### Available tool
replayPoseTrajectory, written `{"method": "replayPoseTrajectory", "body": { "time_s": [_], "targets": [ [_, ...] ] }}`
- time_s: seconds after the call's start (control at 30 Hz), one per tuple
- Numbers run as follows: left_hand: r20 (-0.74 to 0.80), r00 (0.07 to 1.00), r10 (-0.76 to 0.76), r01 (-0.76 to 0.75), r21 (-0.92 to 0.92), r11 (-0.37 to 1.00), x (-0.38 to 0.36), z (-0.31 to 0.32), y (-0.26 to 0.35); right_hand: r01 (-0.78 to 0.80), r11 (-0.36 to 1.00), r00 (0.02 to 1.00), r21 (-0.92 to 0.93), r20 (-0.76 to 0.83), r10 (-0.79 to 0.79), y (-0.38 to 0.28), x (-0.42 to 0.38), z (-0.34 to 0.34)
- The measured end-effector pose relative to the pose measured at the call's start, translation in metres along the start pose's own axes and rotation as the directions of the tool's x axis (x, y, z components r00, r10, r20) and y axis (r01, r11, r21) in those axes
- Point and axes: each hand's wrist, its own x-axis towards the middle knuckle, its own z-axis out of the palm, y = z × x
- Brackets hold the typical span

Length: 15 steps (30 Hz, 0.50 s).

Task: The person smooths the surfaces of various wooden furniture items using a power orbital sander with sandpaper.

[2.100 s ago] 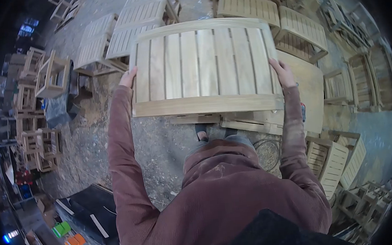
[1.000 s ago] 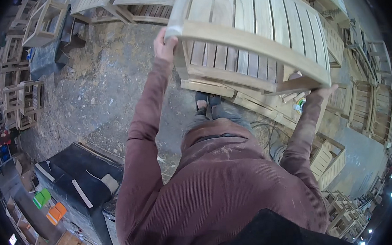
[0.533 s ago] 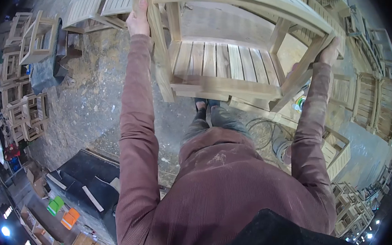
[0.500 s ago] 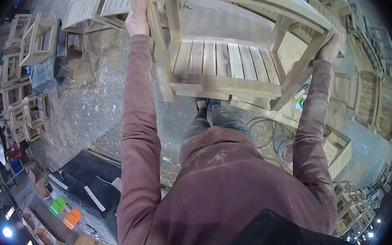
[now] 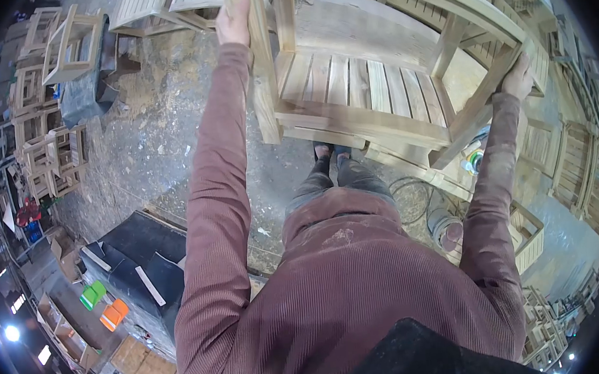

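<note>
A slatted wooden table (image 5: 372, 121) with a lower shelf is in front of me, tilted so the shelf slats and open side face me. My left hand (image 5: 233, 25) is closed around its left upright, near the top rail. At the opposite end, my right hand (image 5: 517, 80) grips the corner where the rail meets the right leg, with some fingers hidden behind the wood. Both arms are stretched forward. The lower end of the table hangs just beyond my feet (image 5: 332, 153).
Stacked wooden frames (image 5: 51, 164) stand along the left. Beside me on the left is a black-covered bench (image 5: 142, 245), with green (image 5: 93, 295) and orange (image 5: 114, 314) items nearby. A hose (image 5: 413, 202) lies coiled on the floor at right, near slatted panels (image 5: 568, 159).
The view has shifted, so the table, floor and surroundings appear a little further right. Both hands keep their hold on the table, which sits slightly higher in view.
</note>
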Motion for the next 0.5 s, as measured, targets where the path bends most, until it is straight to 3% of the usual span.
{"method": "replayPoseTrajectory", "body": {
  "time_s": [0.03,0.07,0.1,0.13,0.17,0.2,0.23,0.27,0.3,0.33,0.37,0.4,0.47,0.5],
  "targets": [
    [0.007,0.999,-0.042,0.042,-0.015,0.999,-0.014,-0.004,-0.003,-0.028,0.99,0.999,0.137,0.02,0.026,0.0,-0.019,-0.006],
    [0.012,0.997,-0.077,0.077,-0.036,0.996,-0.031,-0.01,-0.011,-0.169,0.964,0.985,0.207,0.071,0.157,-0.008,-0.049,-0.013],
    [0.098,0.966,-0.238,0.228,0.106,0.968,-0.054,-0.021,-0.008,-0.487,0.813,0.868,0.32,0.278,0.411,0.023,-0.067,-0.024],
    [-0.008,0.932,-0.362,0.362,0.064,0.93,-0.086,-0.021,-0.001,-0.544,0.77,0.819,0.333,0.411,0.401,0.083,-0.076,-0.031],
    [-0.041,0.86,-0.509,0.51,0.017,0.86,-0.113,-0.024,0.021,-0.508,0.78,0.837,0.365,0.423,0.347,0.126,-0.106,-0.035],
    [-0.052,0.897,-0.439,0.435,0.272,0.858,-0.127,-0.042,-0.094,-0.338,0.84,0.934,0.425,0.263,0.243,0.168,-0.13,-0.033],
    [0.129,0.906,-0.404,0.413,-0.051,0.909,-0.135,-0.045,-0.068,-0.462,0.825,0.871,0.326,0.341,0.353,0.236,-0.124,-0.038],
    [0.003,0.882,-0.471,0.469,0.087,0.879,-0.138,-0.044,-0.042,-0.601,0.652,0.798,0.462,0.29,0.529,0.169,-0.138,-0.037],
    [0.026,0.906,-0.423,0.423,0.009,0.906,-0.137,-0.047,-0.094,-0.592,0.633,0.803,0.499,0.295,0.518,0.148,-0.142,-0.039],
    [0.103,0.907,-0.409,0.417,-0.073,0.906,-0.135,-0.053,-0.074,-0.489,0.758,0.871,0.431,0.292,0.396,0.176,-0.127,-0.036],
    [0.182,0.908,-0.377,0.404,-0.148,0.903,-0.133,-0.057,-0.051,-0.458,0.804,0.866,0.38,0.394,0.308,0.148,-0.124,-0.038],
    [0.14,0.931,-0.338,0.359,-0.17,0.918,-0.127,-0.064,-0.039,-0.429,0.803,0.874,0.414,0.416,0.253,0.103,-0.124,-0.031],
    [0.183,0.891,-0.416,0.42,0.018,0.907,-0.125,-0.09,-0.024,-0.505,0.655,0.715,0.561,0.698,-0.047,0.017,-0.151,-0.043],
    [0.153,0.907,-0.393,0.397,0.011,0.918,-0.113,-0.1,-0.018,-0.498,0.646,0.705,0.578,0.704,-0.085,0.006,-0.145,-0.024]
  ]
}}
